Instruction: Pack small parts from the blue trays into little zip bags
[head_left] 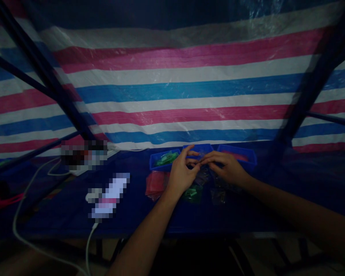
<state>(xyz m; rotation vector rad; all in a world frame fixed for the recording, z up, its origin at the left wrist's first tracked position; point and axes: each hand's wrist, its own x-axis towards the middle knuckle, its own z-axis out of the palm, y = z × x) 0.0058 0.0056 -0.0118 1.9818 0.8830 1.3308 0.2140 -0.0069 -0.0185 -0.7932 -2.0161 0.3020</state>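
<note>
My left hand (183, 170) and my right hand (225, 166) meet over the blue table, thumbs and forefingers pinched close together. Whatever lies between the fingertips is too small and dark to name. Just behind them stand a blue bin (153, 164) with green packets (168, 158), a middle blue bin (204, 147) partly covered by my fingers, and a right blue bin (253, 158) with something red inside. Below my left hand are a stack of red packets (154, 185) and a green bag (194, 193) with small pale pieces. Under my right hand sit clear bags (218, 196) with small contents.
A blurred-out phone-like object (112, 195) with a white cable (89, 237) lies on the table's left side. Behind it is a white power strip (80, 168). Dark blue metal posts (313, 88) and a striped plastic sheet (178, 88) bound the back.
</note>
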